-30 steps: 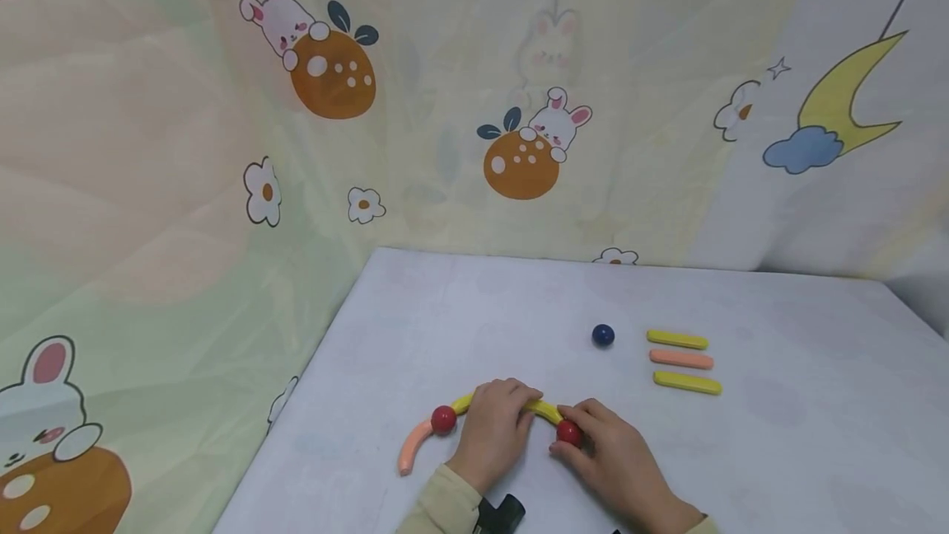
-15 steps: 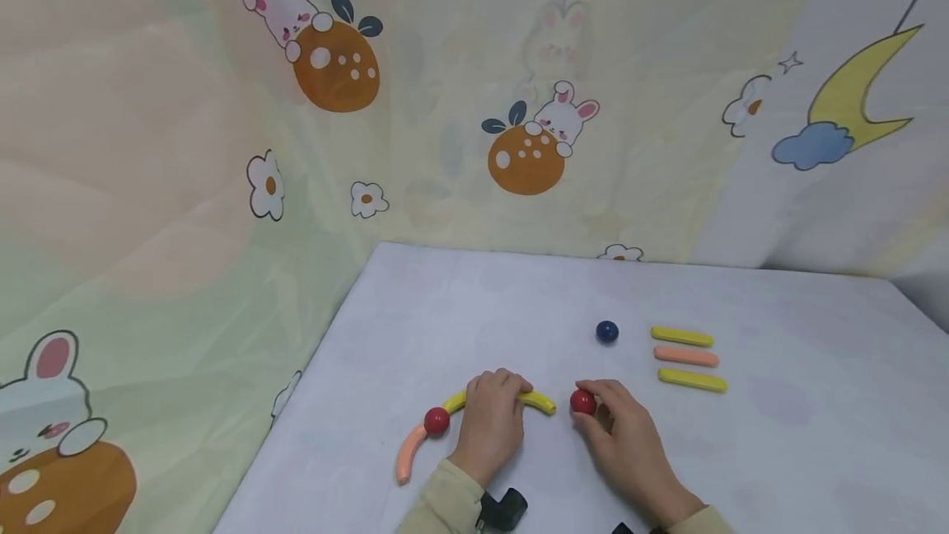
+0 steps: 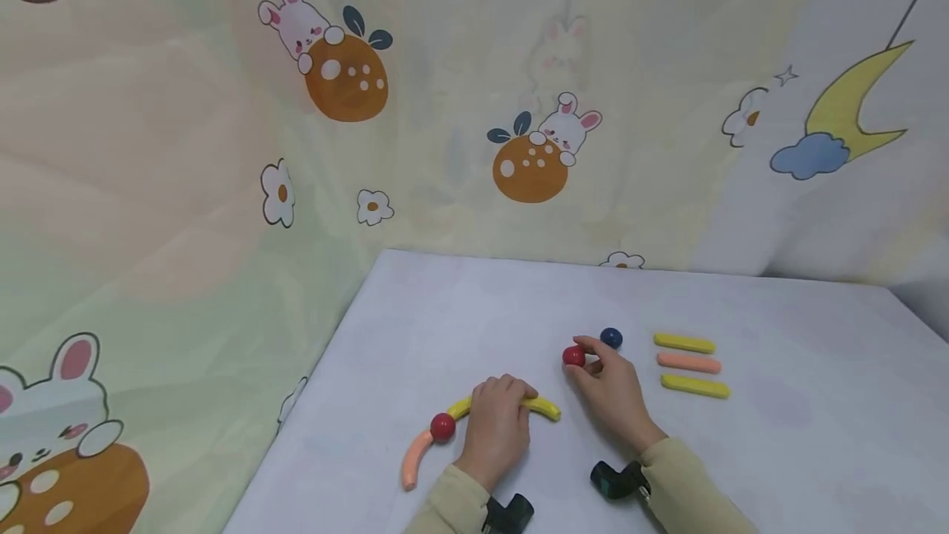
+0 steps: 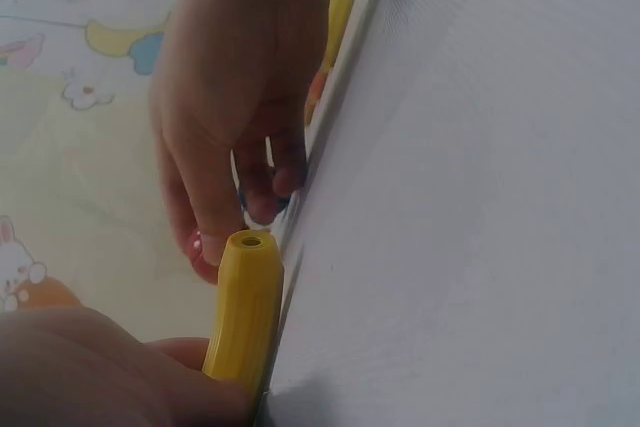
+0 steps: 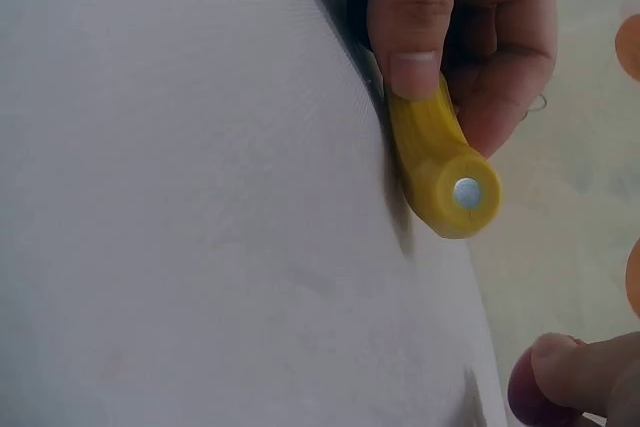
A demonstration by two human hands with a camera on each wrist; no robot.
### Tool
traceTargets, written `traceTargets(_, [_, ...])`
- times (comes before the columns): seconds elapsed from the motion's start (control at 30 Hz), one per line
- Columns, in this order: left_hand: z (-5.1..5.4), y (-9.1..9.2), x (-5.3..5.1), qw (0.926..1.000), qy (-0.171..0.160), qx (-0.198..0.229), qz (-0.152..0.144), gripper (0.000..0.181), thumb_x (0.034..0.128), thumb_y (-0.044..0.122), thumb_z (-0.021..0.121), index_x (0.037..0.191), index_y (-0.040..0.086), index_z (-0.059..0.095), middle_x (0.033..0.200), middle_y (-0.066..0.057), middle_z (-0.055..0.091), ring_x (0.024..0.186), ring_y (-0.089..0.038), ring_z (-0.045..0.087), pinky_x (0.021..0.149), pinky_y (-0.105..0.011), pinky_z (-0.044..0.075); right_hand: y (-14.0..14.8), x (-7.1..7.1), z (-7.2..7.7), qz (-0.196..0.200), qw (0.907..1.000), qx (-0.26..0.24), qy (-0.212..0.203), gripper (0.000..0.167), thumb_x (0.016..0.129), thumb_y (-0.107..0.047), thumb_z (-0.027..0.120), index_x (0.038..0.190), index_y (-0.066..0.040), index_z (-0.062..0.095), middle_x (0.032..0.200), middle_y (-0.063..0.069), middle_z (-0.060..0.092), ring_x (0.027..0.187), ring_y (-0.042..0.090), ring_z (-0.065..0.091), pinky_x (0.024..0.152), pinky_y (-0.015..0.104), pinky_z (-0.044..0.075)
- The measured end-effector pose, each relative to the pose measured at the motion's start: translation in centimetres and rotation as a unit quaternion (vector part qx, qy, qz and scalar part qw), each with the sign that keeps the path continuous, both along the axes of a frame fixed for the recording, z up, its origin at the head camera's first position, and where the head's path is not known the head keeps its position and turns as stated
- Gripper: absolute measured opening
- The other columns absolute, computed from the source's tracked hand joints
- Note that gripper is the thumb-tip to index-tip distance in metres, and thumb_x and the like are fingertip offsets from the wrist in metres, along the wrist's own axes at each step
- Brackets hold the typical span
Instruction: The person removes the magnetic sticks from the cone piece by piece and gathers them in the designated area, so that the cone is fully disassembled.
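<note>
My left hand [image 3: 498, 428] grips the curved yellow piece [image 3: 544, 409] by its middle on the table. A red ball [image 3: 442, 428] touches that piece's left end, and a curved peach piece [image 3: 415, 460] runs down from the ball. My right hand [image 3: 614, 392] pinches a second red ball [image 3: 574, 356] between thumb and fingers, near the dark blue ball [image 3: 611, 338]. The yellow piece's free end [image 4: 250, 277] shows a small round hole in the left wrist view. In the right wrist view, a silvery disc sits in the yellow end [image 5: 467, 193].
Two straight yellow sticks [image 3: 684, 343] [image 3: 695, 386] and a straight peach stick [image 3: 689, 363] between them lie to the right of my right hand. The white table [image 3: 808, 402] backs onto a printed cloth [image 3: 445, 64].
My right hand has drawn the red ball off the yellow piece's right end and moved it away, up toward the dark blue ball. My left hand has stayed on the yellow piece.
</note>
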State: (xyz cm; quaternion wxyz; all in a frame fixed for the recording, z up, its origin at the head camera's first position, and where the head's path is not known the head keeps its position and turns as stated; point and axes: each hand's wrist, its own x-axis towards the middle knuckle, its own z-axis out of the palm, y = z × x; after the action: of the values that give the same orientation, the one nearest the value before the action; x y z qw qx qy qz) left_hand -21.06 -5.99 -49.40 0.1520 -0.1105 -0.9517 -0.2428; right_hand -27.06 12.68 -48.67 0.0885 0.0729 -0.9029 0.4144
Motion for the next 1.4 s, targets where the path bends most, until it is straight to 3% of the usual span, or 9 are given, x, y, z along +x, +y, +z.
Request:
traceTargets(0.3, [0.3, 0.6, 0.2, 0.9999, -0.005, -0.007, -0.009, 0.017, 0.0869, 0.015, 0.073, 0.101, 0.022, 0.067, 0.099, 0.009, 0.062, 0.090, -0.011, 0.052, 0.088, -0.030, 0.042, -0.4, -2.3, -0.1, -0.024, 0.9992, 0.030, -0.012, 0.044, 0.089, -0.019, 0.072, 0.131, -0.013, 0.059, 0.109, 0.007, 0.065, 0.081, 0.019, 0.055, 0.066, 0.029, 0.045])
traceTargets(0.57, [0.3, 0.2, 0.2, 0.9999, 0.001, -0.009, -0.005, 0.017, 0.0869, 0.015, 0.073, 0.101, 0.022, 0.067, 0.097, 0.010, 0.062, 0.091, -0.010, 0.053, 0.087, -0.030, 0.043, -0.7, -3.3, 0.2, -0.031, 0.9985, 0.043, -0.015, 0.045, 0.091, -0.015, 0.069, 0.134, -0.011, 0.056, 0.115, 0.012, 0.065, 0.077, 0.020, 0.052, 0.063, 0.029, 0.043])
traceTargets(1.0, [0.2, -0.2, 0.3, 1.0000, -0.004, -0.001, -0.003, 0.017, 0.0874, 0.015, 0.073, 0.102, 0.022, 0.067, 0.098, 0.010, 0.061, 0.092, -0.010, 0.053, 0.091, -0.032, 0.043, -1.2, -3.7, -0.2, -0.042, 0.9981, 0.041, -0.020, 0.046, 0.090, -0.018, 0.070, 0.133, -0.011, 0.056, 0.123, 0.015, 0.063, 0.072, 0.019, 0.051, 0.061, 0.028, 0.041])
traceTargets(1.2, [0.1, -0.3, 0.3, 1.0000, -0.006, 0.000, -0.004, 0.016, 0.0877, 0.014, 0.072, 0.101, 0.022, 0.067, 0.098, 0.010, 0.062, 0.091, -0.010, 0.052, 0.090, -0.032, 0.043, -1.3, -3.7, -0.4, -0.043, 0.9979, 0.042, -0.023, 0.049, 0.091, -0.020, 0.070, 0.136, -0.009, 0.054, 0.129, 0.016, 0.060, 0.076, 0.020, 0.051, 0.065, 0.029, 0.042])
traceTargets(1.4, [-0.1, -0.3, 0.0, 1.0000, -0.006, 0.001, -0.008, 0.017, 0.0873, 0.014, 0.072, 0.101, 0.022, 0.067, 0.099, 0.010, 0.062, 0.091, -0.010, 0.052, 0.090, -0.032, 0.043, -1.1, -2.4, -0.2, -0.058, 0.9976, 0.037, -0.011, 0.057, 0.090, -0.023, 0.070, 0.141, -0.010, 0.047, 0.135, 0.014, 0.053, 0.083, 0.021, 0.054, 0.073, 0.032, 0.049])
